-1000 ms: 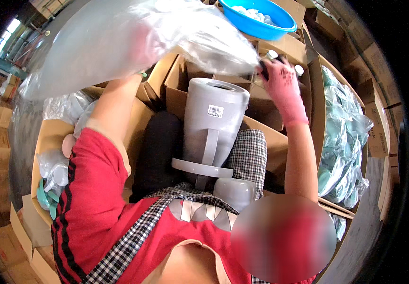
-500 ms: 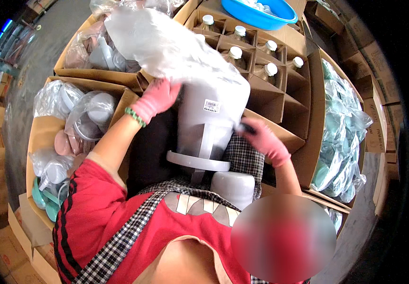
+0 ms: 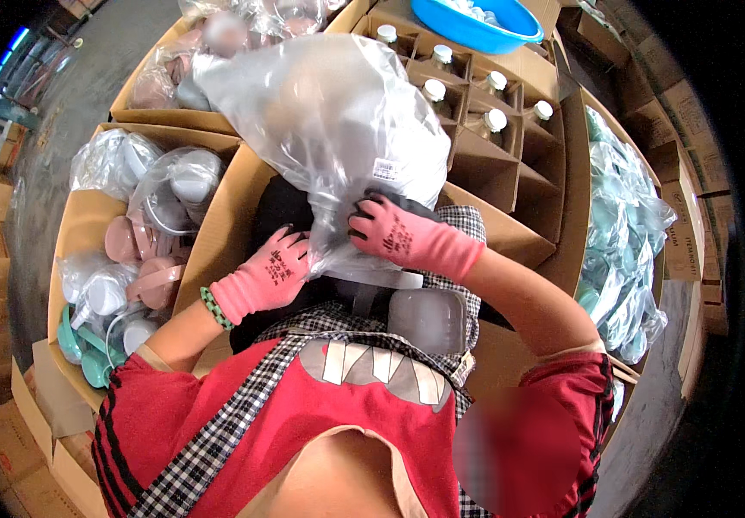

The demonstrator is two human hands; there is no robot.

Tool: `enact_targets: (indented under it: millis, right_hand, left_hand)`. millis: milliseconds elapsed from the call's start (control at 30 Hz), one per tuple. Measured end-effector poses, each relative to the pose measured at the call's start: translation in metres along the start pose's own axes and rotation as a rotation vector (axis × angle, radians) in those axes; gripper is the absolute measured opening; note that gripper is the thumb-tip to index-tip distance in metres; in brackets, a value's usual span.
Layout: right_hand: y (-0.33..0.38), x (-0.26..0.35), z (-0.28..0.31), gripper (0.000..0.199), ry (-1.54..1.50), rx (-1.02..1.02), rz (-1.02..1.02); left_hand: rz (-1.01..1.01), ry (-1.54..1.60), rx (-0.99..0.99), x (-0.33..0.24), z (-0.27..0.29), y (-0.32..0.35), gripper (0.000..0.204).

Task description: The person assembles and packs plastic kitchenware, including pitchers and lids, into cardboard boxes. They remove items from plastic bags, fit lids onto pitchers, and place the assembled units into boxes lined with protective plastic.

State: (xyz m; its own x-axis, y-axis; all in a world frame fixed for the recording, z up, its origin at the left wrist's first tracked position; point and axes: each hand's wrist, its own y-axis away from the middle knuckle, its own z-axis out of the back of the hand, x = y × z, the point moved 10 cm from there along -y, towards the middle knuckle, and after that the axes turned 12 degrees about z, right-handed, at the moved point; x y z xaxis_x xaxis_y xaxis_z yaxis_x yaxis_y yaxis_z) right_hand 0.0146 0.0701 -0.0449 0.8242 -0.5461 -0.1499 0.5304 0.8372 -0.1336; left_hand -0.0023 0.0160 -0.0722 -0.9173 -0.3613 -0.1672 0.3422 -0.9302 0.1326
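A clear plastic bag [image 3: 329,112] is pulled over a grey plastic container [image 3: 364,160] in front of my lap. The container tapers, and a white barcode label shows through the film. My left hand [image 3: 267,274], in a pink glove, has its fingers bent on the bag's lower left edge. My right hand [image 3: 402,235], also gloved, is closed on gathered film just below the label. Part of the container's pale grey rim [image 3: 394,279] shows under the bag. A smaller grey rounded plastic piece [image 3: 428,321] sits on my checked apron.
At left stands an open carton [image 3: 75,229] with bagged grey, pink and green plastic parts. A divided carton [image 3: 484,177] of white-capped clear bottles is ahead right. Beyond it rests a blue basin [image 3: 476,30]. Bagged green items [image 3: 618,233] fill a carton at right.
The bag has come down over the container, covering its body. My left hand moved down toward me. My right hand moved left from the container's right side onto the bag.
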Motion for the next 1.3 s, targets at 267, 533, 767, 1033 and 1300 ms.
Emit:
enact_targets:
  millis: [267,533,767,1033,1300]
  right_hand:
    - [0.014,0.001,0.019,0.014,0.001,0.114,-0.059]
    - [0.059,-0.057,0.115,0.035,0.195,-0.232,-0.836]
    - [0.137,-0.052,0.143,0.036,0.348,-0.564,-1.188]
    - [0.226,-0.036,0.148,0.026,-0.001,-1.311,-1.339]
    - [0.231,-0.051,0.171,0.02,-0.521,-1.871,-0.921]
  left_hand:
    - [0.13,0.533,-0.446,0.009,0.039,0.054,0.044]
    - [-0.191,0.843,-0.099,-0.072,0.029,0.016,0.083]
    - [-0.098,0.384,-0.402,-0.09,0.047,-0.033,0.05]
    - [-0.063,0.55,-0.46,-0.06,0.008,-0.007,0.033]
    - [-0.009,1.911,-0.237,0.057,0.035,0.012,0.033]
